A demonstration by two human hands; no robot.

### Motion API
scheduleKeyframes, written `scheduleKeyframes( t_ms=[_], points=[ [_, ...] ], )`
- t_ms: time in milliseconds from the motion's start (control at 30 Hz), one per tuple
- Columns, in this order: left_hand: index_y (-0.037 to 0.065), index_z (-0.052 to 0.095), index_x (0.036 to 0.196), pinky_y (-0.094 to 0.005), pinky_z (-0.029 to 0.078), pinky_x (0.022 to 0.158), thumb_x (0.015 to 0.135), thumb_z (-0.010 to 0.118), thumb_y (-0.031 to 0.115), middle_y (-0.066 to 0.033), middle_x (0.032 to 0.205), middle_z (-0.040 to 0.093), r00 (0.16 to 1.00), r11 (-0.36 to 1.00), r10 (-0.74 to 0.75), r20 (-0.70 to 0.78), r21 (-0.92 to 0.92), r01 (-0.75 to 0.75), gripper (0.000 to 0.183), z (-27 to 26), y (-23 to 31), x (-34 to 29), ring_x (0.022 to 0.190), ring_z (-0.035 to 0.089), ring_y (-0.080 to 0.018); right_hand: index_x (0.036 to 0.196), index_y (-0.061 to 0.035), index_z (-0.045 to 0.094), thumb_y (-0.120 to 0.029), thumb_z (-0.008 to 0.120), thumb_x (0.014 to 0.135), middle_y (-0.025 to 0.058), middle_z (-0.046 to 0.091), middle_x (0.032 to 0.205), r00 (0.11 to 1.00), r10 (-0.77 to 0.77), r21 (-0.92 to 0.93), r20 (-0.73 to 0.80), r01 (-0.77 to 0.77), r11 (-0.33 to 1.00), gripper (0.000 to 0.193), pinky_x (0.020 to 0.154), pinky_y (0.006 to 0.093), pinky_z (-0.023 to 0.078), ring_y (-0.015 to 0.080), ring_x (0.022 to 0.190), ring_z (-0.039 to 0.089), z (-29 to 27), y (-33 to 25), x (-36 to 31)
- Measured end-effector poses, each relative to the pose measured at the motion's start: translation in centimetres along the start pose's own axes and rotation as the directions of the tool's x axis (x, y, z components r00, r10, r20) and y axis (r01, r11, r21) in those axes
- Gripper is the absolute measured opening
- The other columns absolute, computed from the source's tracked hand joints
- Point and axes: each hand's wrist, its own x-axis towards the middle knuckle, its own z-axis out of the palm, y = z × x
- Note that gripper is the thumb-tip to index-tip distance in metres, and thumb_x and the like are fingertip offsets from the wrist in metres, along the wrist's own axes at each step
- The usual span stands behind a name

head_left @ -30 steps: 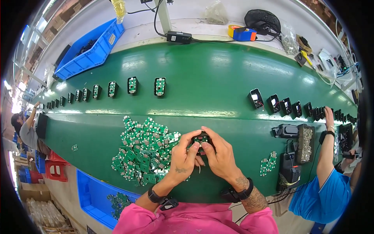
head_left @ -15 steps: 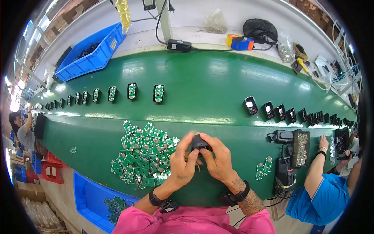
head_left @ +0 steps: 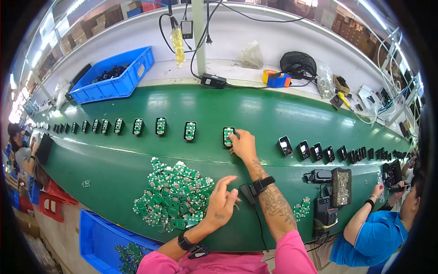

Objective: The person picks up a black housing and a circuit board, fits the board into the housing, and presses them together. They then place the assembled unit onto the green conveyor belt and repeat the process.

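Note:
At the far side of the green work surface, my right hand [head_left: 244,145] grips a small black housing [head_left: 224,144] by its right side. A green circuit board [head_left: 228,135] sits inside that housing, facing up. My left hand [head_left: 221,203] hovers nearer to me, holding nothing, its fingers apart and slightly bent. Just left of it spreads a heap of loose green circuit boards [head_left: 171,194]. A row of black housings with boards in them, the nearest housing [head_left: 190,131] among them, runs off to the left. On the right, another row of black housings [head_left: 285,146] shows no green boards.
A box of small metal parts [head_left: 341,189] stands right, beside a black device [head_left: 325,214] with cables. Several loose boards [head_left: 301,209] lie near it. A blue crate [head_left: 114,75] is at the back left, a blue bin [head_left: 98,235] below left. A co-worker [head_left: 372,233] sits right.
My right hand has moved up and away from me with the black housing, to the end of the left row. My left hand has let go and stays near the heap. The view has tilted up.

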Motion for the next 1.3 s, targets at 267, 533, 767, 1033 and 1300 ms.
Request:
scheduleKeyframes(
  t_ms=[267,533,767,1033,1300],
  points=[
    [-0.002,0.048,0.13,-0.0253,0.054,0.062,0.097,0.053,0.009,-0.0123,0.113,0.065,0.999,0.998,-0.049,0.01,-0.046,0.049,0.035,-1.4,0.9,-0.5,0.076,0.071,-0.0165,0.113,-0.0013,0.06,-0.036,0.072,0.086,0.02,0.062,0.111,0.962,0.055,-0.552,-0.268,-0.2,0.81,0.046,0.079,0.0494,0.054,0.0393,0.095,0.066,-9.2,-2.8,-4.5],
    [-0.002,0.042,0.139,-0.024,0.053,0.061,0.09,0.065,0.005,-0.0172,0.133,0.054,0.99,0.996,-0.079,0.119,-0.027,0.082,0.054,-0.4,1.7,-1.0,0.08,0.071,-0.018,0.077,0.003,0.073,-0.038,0.078,0.073,0.0218,0.068,0.069,0.957,0.285,-0.479,-0.056,-0.276,0.833,0.042,0.061,0.0436,0.053,0.0373,0.065,0.068,-13.4,-0.8,-6.5],
    [0.005,0.047,0.138,-0.0453,0.046,0.104,0.07,0.082,0.014,-0.022,0.141,0.048,0.972,0.944,0.197,0.129,0.242,-0.223,0.077,0.0,-0.1,-0.4,0.123,0.054,-0.0412,0.099,0.0025,0.071,-0.038,0.08,0.077,0.0099,0.063,0.069,0.945,0.064,-0.094,0.322,-0.036,0.995,0.047,0.056,0.0332,0.045,0.0194,0.059,0.057,-12.3,-7.1,-17.6],
    [0.007,0.058,0.124,-0.0432,0.052,0.096,0.076,0.069,-0.001,-0.0197,0.139,0.047,0.902,0.942,0.2,0.382,0.18,-0.285,0.05,1.1,1.6,-0.4,0.118,0.057,-0.0399,0.115,0.0043,0.064,-0.006,0.064,0.092,0.01,0.065,0.073,0.962,0.23,0.193,0.146,-0.256,0.947,0.025,0.058,0.0288,0.047,0.0154,0.061,0.059,-13.5,-6.5,-22.1],
    [0.007,0.066,0.101,-0.0425,0.051,0.091,0.075,0.073,0.005,-0.0211,0.135,0.048,0.896,0.95,0.141,0.42,0.196,-0.241,0.027,1.7,1.2,-1.0,0.113,0.059,-0.038,0.118,0.0023,0.061,-0.011,0.069,0.09,0.0122,0.066,0.083,0.957,0.278,0.076,-0.084,-0.272,0.959,0.032,0.061,0.032,0.049,0.0206,0.067,0.062,-15.7,-4.4,-24.1]
  ],
)
